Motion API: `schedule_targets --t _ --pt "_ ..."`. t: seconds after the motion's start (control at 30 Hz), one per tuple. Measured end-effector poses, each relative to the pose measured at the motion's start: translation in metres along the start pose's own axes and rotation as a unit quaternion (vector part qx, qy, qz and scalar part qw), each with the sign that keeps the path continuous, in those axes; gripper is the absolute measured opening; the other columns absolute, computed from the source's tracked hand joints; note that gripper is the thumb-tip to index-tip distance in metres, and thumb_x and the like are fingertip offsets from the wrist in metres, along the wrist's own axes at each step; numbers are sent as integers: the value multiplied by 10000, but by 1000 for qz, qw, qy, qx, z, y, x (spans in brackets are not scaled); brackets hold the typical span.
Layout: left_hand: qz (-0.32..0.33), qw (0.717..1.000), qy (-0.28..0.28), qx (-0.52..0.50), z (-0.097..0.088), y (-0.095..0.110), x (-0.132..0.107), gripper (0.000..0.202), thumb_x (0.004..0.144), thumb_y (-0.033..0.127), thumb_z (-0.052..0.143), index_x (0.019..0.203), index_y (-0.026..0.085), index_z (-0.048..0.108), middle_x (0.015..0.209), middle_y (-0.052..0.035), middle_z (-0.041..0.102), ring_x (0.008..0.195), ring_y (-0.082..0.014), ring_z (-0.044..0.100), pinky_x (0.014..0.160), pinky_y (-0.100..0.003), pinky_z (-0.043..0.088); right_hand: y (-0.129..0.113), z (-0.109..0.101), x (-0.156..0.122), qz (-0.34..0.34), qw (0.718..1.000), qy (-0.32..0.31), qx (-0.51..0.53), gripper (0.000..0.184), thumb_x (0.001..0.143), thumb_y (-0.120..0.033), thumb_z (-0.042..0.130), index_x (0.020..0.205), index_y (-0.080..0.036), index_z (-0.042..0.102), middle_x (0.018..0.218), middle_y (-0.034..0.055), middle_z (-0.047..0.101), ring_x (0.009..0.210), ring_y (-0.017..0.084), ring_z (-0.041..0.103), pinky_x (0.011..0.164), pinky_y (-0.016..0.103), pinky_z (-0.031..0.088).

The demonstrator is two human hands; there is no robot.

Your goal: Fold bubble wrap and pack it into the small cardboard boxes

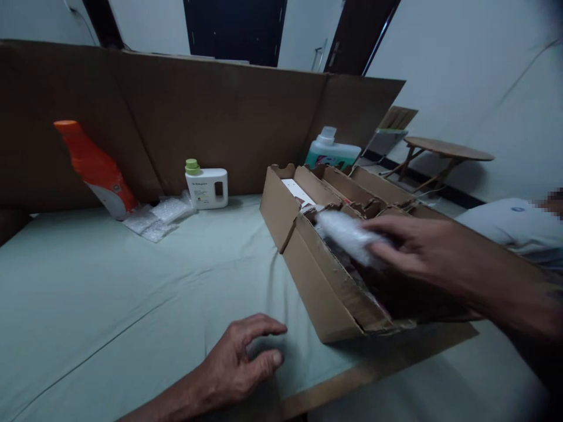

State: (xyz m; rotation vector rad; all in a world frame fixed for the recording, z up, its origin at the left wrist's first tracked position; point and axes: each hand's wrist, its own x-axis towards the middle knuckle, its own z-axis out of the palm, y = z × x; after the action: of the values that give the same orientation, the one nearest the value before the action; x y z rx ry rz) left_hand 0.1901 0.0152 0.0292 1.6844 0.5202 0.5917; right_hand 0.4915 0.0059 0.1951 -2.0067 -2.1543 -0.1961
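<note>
My right hand [407,243] is closed around a bubble-wrapped item [347,231], blurred by motion, just above the nearest part of a divided cardboard box [323,287]. What lies inside the wrap cannot be made out. Beside the box, low over the cloth, my left hand [246,357] has its thumb and fingers apart and holds nothing. A white item [298,192] sits in a farther compartment. The contents of the near compartment are mostly hidden by my right hand and shadow.
On the pale green cloth [132,293] stand an orange bottle [99,167] and a white jug with a green cap [209,187], with bubble wrap [160,217] between them. Behind the box is a teal bottle [333,153]. A cardboard screen [229,111] borders the back. A person [501,225] is at right.
</note>
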Motion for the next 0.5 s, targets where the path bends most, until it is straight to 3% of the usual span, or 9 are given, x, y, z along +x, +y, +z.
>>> schedule_targets --t 0.07,0.1,0.13,0.17,0.23,0.3,0.4,0.43,0.5 --pt "-22 993 30 -115 1 13 13 706 793 574 745 1402 290 527 1411 -125 586 1240 -306 590 1011 -486 518 -19 -11 -11 17 994 96 48 301 860 -329 543 1102 -262 709 1036 84 768 821 268 715 697 382 564" --pt "-22 982 40 -185 4 19 18 886 713 625 792 1461 291 452 1475 -140 525 1272 -328 565 988 -484 533 -33 -12 -16 -9 991 104 85 291 860 -323 552 1099 -275 711 1024 70 767 820 253 714 700 367 569" --pt "-19 967 52 -250 7 23 23 1000 655 666 809 1485 272 413 1492 -158 500 1270 -346 563 946 -475 554 -48 -11 -20 -56 988 74 124 285 862 -312 564 1103 -282 714 1025 56 764 842 237 713 722 348 573" --pt "-23 950 69 -303 10 27 26 1016 636 691 800 1468 240 430 1461 -174 525 1235 -355 584 900 -462 569 -62 -8 -21 -115 980 16 162 283 864 -310 588 1114 -285 720 1039 47 759 883 223 712 762 331 574" --pt "-67 922 119 -363 10 30 28 818 688 667 755 1308 165 572 1236 -173 665 1059 -327 666 803 -422 577 -78 -3 -12 -204 947 -111 221 298 855 -363 655 1134 -289 731 1106 40 744 981 212 699 852 324 559" --pt "-125 903 190 -365 -6 24 28 593 722 575 752 1091 121 650 954 -125 714 848 -256 690 713 -357 557 -72 -3 14 -189 938 -138 255 350 861 -461 657 1145 -271 733 1142 50 732 1004 217 692 854 330 551" --pt "-159 898 307 -272 -68 7 33 475 683 488 801 908 106 633 749 -52 654 655 -158 622 589 -263 491 -28 -3 76 -55 977 -55 200 368 934 -460 520 1080 -206 743 1005 64 753 881 215 700 758 324 534" --pt "-153 897 345 -230 -98 2 38 470 674 470 802 913 108 622 747 -38 644 635 -143 604 579 -256 485 -10 1 98 -31 987 -60 145 353 923 -440 533 1029 -185 753 948 66 757 839 216 696 744 322 522" --pt "-114 885 436 -120 -163 -3 51 476 740 490 722 1012 125 584 831 -40 655 682 -155 621 628 -291 522 18 12 134 -12 988 -145 52 293 903 -371 563 955 -169 768 877 68 761 795 216 692 722 318 504"
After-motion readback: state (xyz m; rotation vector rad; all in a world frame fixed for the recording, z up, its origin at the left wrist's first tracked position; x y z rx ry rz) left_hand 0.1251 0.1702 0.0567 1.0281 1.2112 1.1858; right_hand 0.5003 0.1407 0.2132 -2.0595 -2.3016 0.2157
